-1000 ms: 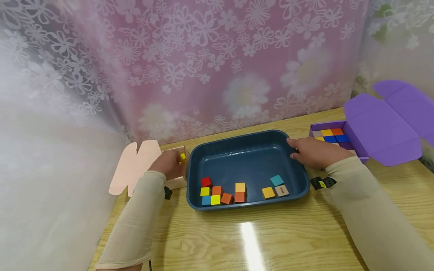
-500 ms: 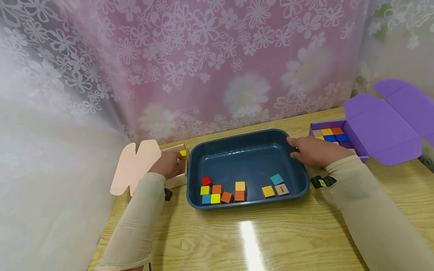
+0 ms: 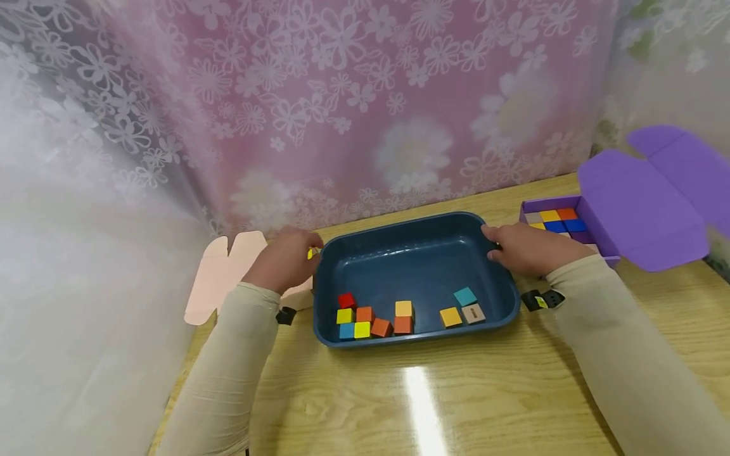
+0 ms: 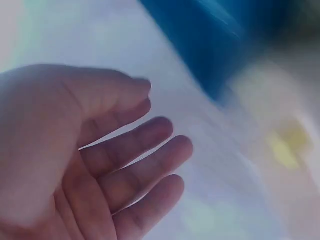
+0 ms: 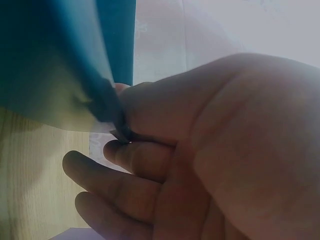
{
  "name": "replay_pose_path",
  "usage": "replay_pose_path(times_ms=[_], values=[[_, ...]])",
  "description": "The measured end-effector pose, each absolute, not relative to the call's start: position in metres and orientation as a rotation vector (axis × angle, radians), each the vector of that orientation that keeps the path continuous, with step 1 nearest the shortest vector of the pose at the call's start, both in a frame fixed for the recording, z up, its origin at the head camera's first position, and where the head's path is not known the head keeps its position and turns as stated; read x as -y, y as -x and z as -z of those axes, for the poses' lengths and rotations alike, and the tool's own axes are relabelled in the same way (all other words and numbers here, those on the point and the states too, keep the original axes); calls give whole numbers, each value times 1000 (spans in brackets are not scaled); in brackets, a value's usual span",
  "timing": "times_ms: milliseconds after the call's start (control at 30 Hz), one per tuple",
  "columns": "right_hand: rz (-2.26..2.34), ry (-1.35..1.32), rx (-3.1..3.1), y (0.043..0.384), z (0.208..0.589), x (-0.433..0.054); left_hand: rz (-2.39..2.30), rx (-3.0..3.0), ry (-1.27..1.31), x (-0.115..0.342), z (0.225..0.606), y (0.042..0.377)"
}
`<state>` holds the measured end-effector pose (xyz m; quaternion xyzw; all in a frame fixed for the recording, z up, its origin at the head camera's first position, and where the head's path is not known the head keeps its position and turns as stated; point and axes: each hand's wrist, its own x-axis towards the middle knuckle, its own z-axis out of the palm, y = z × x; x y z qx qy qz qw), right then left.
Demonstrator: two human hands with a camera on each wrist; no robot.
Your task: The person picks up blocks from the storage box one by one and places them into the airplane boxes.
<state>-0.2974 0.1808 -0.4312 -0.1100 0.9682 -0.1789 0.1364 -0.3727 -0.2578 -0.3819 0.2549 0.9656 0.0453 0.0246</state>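
My left hand (image 3: 288, 258) is raised over the peach box (image 3: 299, 294), beside the left end of the dark blue tray (image 3: 399, 253). In the left wrist view its fingers (image 4: 137, 185) are loosely bent, apart from everything, with nothing held. A yellow block (image 4: 290, 142) lies in the box, blurred there; the hand hides most of it in the head view. My right hand (image 3: 533, 249) grips the tray's right rim between thumb and index finger (image 5: 140, 157), the other fingers spread below. Several coloured cubes (image 3: 371, 323) sit along the tray's near side.
A purple box (image 3: 613, 258) holding several cubes stands right of the tray, its lid (image 3: 650, 196) folded out. The peach box's lid (image 3: 222, 272) lies spread to the left. A flowered curtain (image 3: 365, 114) hangs behind the wooden table (image 3: 342, 399).
My left hand has let go of the yellow block in the peach box and lifted up and slightly right. My right hand has stayed on the tray rim.
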Motion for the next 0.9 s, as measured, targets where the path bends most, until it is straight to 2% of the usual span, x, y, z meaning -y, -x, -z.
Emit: replay_pose_path(times_ms=[100,200,433,600,900], values=[[520,306,-2806,297,429,-183,-67,-2912,-992,208,361,355],[532,316,-2805,297,428,-185,68,-2798,-1181,158,356,340],[594,378,-2782,295,429,-181,320,-2455,-1540,67,385,318],[594,439,-2789,297,431,-179,369,-2261,-1610,39,411,315],[578,400,-2794,297,430,-185,342,-2233,-1675,29,428,320]])
